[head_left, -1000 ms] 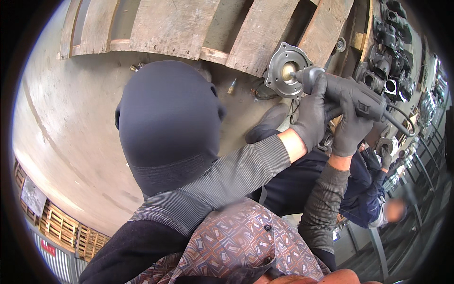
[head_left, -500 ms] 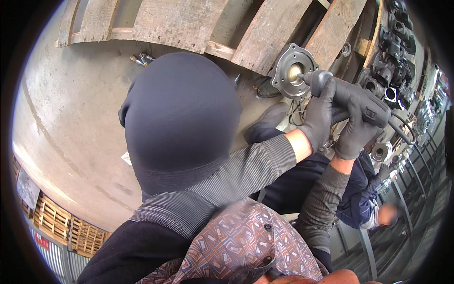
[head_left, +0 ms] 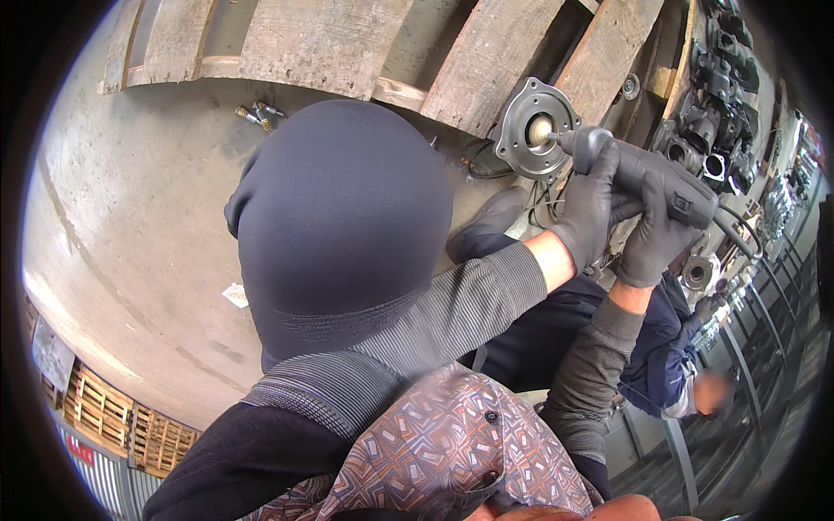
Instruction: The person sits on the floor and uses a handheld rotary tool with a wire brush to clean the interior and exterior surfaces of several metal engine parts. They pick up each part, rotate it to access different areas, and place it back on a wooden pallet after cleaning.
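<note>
Toward two o'clock, beneath the row of dark metal castings (head_left: pixel 725 65), both gloved hands hold a black power tool (head_left: pixel 656 178). The left hand (head_left: pixel 584 208) is wrapped around its front part, just behind the nose, its thumb laid up along the housing; the right hand (head_left: pixel 653 243) grips nearer the rear, close to where the cord (head_left: pixel 749 234) leaves and curves off toward three o'clock. The tool's nose points left, toward nine o'clock, and its pale rounded tip (head_left: pixel 540 130) sits at the central bore of a lobed metal flange (head_left: pixel 514 135) between one and two o'clock — whether it touches the inner wall I cannot tell.

The flange stands tilted at the edge of a wooden pallet (head_left: pixel 321 48), whose slats run from ten o'clock round to one; what props it is hidden. Below the flange, a dark shoe (head_left: pixel 491 161) shows. Left of centre bulges a large dome of dark cloth (head_left: pixel 343 217), the left sleeve (head_left: pixel 443 313) passing below it. Small fittings (head_left: pixel 259 115) lie on the floor (head_left: pixel 130 217) at about eleven o'clock, a white scrap (head_left: pixel 235 295) at nine. A co-worker in dark blue (head_left: pixel 656 378) is at four o'clock — stacked pallets (head_left: pixel 95 408) at eight.
</note>
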